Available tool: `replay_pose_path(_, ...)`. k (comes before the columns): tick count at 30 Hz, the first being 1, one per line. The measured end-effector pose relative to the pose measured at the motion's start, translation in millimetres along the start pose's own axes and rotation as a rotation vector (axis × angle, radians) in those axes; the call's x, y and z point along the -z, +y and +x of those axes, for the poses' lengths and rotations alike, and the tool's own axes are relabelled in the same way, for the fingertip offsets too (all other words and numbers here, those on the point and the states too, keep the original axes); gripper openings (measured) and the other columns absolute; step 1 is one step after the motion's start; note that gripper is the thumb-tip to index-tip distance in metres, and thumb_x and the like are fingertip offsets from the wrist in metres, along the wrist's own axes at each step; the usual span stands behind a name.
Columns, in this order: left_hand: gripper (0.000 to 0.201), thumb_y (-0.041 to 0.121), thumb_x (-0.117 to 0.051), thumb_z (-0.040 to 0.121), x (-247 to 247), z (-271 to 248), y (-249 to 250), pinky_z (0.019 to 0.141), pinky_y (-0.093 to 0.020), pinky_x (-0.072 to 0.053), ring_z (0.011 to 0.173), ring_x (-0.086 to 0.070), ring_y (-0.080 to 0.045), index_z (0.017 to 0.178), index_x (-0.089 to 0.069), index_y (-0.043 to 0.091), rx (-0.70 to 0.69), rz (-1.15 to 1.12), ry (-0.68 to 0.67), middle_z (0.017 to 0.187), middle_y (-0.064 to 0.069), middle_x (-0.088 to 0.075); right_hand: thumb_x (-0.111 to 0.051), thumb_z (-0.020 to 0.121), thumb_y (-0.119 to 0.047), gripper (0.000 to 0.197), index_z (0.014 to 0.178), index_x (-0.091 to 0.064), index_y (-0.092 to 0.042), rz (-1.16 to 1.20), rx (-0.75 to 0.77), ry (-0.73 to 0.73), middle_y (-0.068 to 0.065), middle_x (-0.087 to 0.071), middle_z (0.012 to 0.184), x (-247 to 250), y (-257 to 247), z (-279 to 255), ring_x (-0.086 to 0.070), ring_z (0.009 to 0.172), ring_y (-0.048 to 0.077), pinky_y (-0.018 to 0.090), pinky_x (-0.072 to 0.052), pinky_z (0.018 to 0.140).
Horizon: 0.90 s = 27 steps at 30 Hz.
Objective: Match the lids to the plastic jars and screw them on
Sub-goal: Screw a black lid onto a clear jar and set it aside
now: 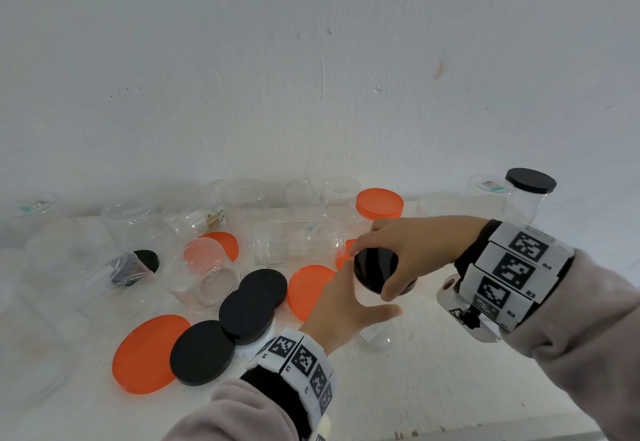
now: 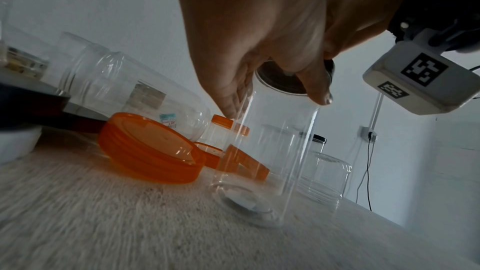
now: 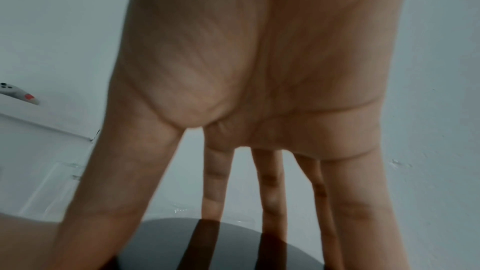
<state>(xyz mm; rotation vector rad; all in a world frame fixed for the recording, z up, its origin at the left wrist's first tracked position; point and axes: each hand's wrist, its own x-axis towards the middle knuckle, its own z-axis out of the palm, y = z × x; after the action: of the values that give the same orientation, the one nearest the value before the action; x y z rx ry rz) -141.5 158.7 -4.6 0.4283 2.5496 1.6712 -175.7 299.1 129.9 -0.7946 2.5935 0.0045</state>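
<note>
A tall clear plastic jar (image 2: 272, 151) stands upright on the white table (image 1: 433, 371), its base showing in the head view (image 1: 375, 336). A black lid (image 1: 375, 269) sits on its mouth. My left hand (image 1: 346, 302) wraps round the jar just below the lid, thumb toward me; the left wrist view shows this hand (image 2: 259, 48) curled on the jar's top. My right hand (image 1: 405, 253) comes from above and grips the lid's rim with thumb and fingers. In the right wrist view its fingers (image 3: 270, 192) reach down round the dark lid (image 3: 207, 243).
Three loose black lids (image 1: 247, 312) overlap left of my left wrist, with orange lids (image 1: 149, 354) (image 1: 310, 290) beside them. Several open clear jars lie or stand behind, one on its side (image 1: 298, 241). An orange-lidded jar (image 1: 379, 203) and a black-lidded jar (image 1: 530, 191) stand by the wall.
</note>
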Motion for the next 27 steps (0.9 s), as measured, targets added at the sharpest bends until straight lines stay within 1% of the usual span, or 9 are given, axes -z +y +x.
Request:
replay_pose_path(2,0.070,0.042,-0.083,0.069,0.7,-0.1,0.6,0.075,0.005,-0.034,0.098,-0.044,0.026,0.119,-0.034,0.047,0.010,0.002,-0.004,0.109,0.030,-0.052,-0.073,0.076,-0.049,0.073,0.139,-0.035,-0.046,-0.009,0.001,0.009,-0.010,-0.041,0.116,-2.1,0.4,-0.3,-0.048,0.108,0.015,0.037,-0.049,0.091)
replay_pose_path(6,0.066,0.041,-0.082,0.069,0.4,-0.8,1.5,0.075,0.005,-0.034,0.098,-0.046,0.024,0.110,-0.033,0.054,0.016,-0.006,-0.001,0.109,0.028,-0.055,-0.066,0.080,-0.053,0.070,0.141,-0.033,-0.046,-0.024,0.005,0.043,-0.008,-0.039,0.116,-7.9,2.3,-2.3,-0.046,0.108,0.017,0.037,-0.048,0.093)
replay_pose_path(10,0.067,0.041,-0.082,0.069,-1.2,-1.4,0.7,0.077,0.004,-0.035,0.101,-0.048,0.020,0.118,-0.036,0.049,0.002,-0.017,0.008,0.113,0.025,-0.057,-0.060,0.083,-0.056,0.066,0.142,-0.032,-0.046,-0.030,0.012,0.088,-0.007,-0.038,0.113,-14.4,2.9,-3.0,-0.042,0.107,0.018,0.035,-0.044,0.093)
replay_pose_path(13,0.065,0.037,-0.082,0.071,-1.8,-1.3,0.8,0.077,0.002,-0.037,0.101,-0.050,0.018,0.113,-0.036,0.053,-0.009,-0.022,0.014,0.112,0.024,-0.059,-0.056,0.084,-0.059,0.064,0.141,-0.032,-0.045,-0.031,0.001,0.132,-0.005,-0.037,0.118,-21.3,4.0,-1.6,-0.039,0.108,0.021,0.033,-0.041,0.090)
replay_pose_path(15,0.065,0.035,-0.083,0.071,-1.5,-0.8,0.9,0.078,-0.001,-0.040,0.104,-0.052,0.016,0.113,-0.037,0.054,-0.007,-0.041,0.007,0.115,0.024,-0.059,-0.051,0.085,-0.062,0.063,0.142,-0.032,-0.043,-0.024,-0.016,0.172,-0.003,-0.037,0.122,-27.6,4.5,1.5,-0.037,0.110,0.023,0.032,-0.038,0.088)
replay_pose_path(18,0.067,0.034,-0.082,0.071,-0.7,-0.7,1.4,0.076,0.000,-0.040,0.103,-0.051,0.018,0.117,-0.038,0.052,-0.006,-0.064,-0.003,0.115,0.026,-0.058,-0.046,0.087,-0.063,0.064,0.144,-0.029,-0.040,-0.014,-0.043,0.228,0.001,-0.036,0.126,-37.2,4.6,6.1,-0.030,0.116,0.026,0.032,-0.034,0.089)
replay_pose_path(21,0.069,0.039,-0.082,0.070,-0.6,-1.3,-0.5,0.076,0.002,-0.039,0.104,-0.050,0.019,0.118,-0.035,0.057,-0.002,-0.072,-0.009,0.116,0.028,-0.057,-0.044,0.088,-0.064,0.065,0.145,-0.028,-0.040,0.010,-0.052,0.277,0.001,-0.036,0.127,-44.0,4.0,4.7,-0.027,0.117,0.025,0.034,-0.036,0.096)
replay_pose_path(25,0.076,0.044,-0.081,0.068,-0.3,-1.3,-2.9,0.078,0.003,-0.037,0.109,-0.046,0.021,0.119,-0.028,0.064,-0.006,-0.087,-0.022,0.116,0.041,-0.052,-0.041,0.090,-0.059,0.060,0.145,-0.028,-0.037,0.008,-0.064,0.345,0.005,-0.038,0.128,-52.8,1.6,2.1,-0.029,0.114,0.029,0.037,-0.035,0.099)
replay_pose_path(27,0.079,0.045,-0.081,0.068,-0.3,-0.5,-3.6,0.081,0.002,-0.038,0.113,-0.045,0.020,0.122,-0.027,0.064,-0.016,-0.090,-0.032,0.119,0.042,-0.050,-0.038,0.093,-0.055,0.060,0.147,-0.026,-0.032,-0.043,-0.068,0.377,0.008,-0.038,0.132,-59.1,-1.7,0.9,-0.031,0.113,0.031,0.036,-0.032,0.100)
